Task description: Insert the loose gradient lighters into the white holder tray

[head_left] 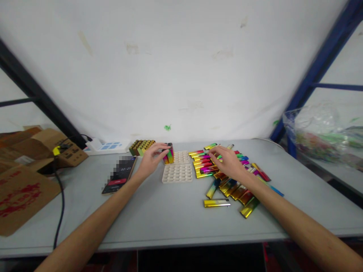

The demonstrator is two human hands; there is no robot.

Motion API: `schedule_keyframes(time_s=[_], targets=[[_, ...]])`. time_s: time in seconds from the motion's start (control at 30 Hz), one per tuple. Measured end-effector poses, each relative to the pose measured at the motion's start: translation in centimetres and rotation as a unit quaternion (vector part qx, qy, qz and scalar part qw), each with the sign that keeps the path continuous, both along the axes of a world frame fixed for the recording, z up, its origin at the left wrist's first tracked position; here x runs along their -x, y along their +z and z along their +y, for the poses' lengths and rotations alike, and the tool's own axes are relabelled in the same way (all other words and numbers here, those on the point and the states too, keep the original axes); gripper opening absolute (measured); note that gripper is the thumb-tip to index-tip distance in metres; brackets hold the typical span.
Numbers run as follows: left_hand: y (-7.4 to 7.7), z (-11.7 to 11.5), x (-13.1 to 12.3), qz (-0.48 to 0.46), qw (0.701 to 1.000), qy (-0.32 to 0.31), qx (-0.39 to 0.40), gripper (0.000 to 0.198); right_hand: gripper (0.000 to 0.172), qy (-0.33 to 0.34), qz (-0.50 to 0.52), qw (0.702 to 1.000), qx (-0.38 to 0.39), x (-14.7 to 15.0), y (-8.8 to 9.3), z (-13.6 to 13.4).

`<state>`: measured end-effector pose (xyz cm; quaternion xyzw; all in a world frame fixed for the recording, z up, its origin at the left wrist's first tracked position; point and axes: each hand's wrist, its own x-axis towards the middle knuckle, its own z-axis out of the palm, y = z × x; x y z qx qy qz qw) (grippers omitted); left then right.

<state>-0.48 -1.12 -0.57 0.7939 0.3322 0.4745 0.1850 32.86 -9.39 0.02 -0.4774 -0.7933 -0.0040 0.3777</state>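
Note:
My left hand (153,159) has its thumb and fingers closed around the upper part of a few shiny multicoloured lighters (169,156). These stand upright at the left end of the rear white tray (182,157), which has rows of round holes. In front of it lies a second white tray (177,173) with its holes bare. My right hand (227,161) is over a spread of metallic lighters (202,165), its fingers curled down at their upper rows. Whatever those fingertips pinch is too small to make out.
A block of upright gold-toned lighters (141,146) stands at the back left. Near it are a phone (120,175) and a white power strip (109,146). Cardboard boxes (25,192) and a black cable (61,204) occupy the left; a clear plastic bag (320,132) is at right.

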Motion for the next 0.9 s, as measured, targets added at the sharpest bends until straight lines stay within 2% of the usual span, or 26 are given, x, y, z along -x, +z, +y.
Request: schedule_keyframes(time_s=[0.3, 0.6, 0.73, 0.9], targets=[[1.8, -1.8, -0.5, 0.111, 0.984, 0.059, -0.129, 0.017, 0.014, 0.006, 0.0, 1.0, -0.004, -0.1, -0.1, 0.1], [1.8, -1.7, -0.6, 0.078, 0.99, 0.072, -0.097, 0.021, 0.014, 0.014, -0.013, 1.0, 0.007, -0.2, -0.2, 0.1], [1.7, -1.5, -0.4, 0.1, 0.984, 0.092, -0.117, 0.02, 0.016, 0.04, -0.038, 0.998, 0.014, -0.1, 0.0, -0.1], [1.5, -1.6, -0.5, 0.117, 0.981, 0.069, -0.137, 0.021, 0.017, 0.048, -0.053, 0.997, 0.018, 0.0, 0.1, -0.1]])
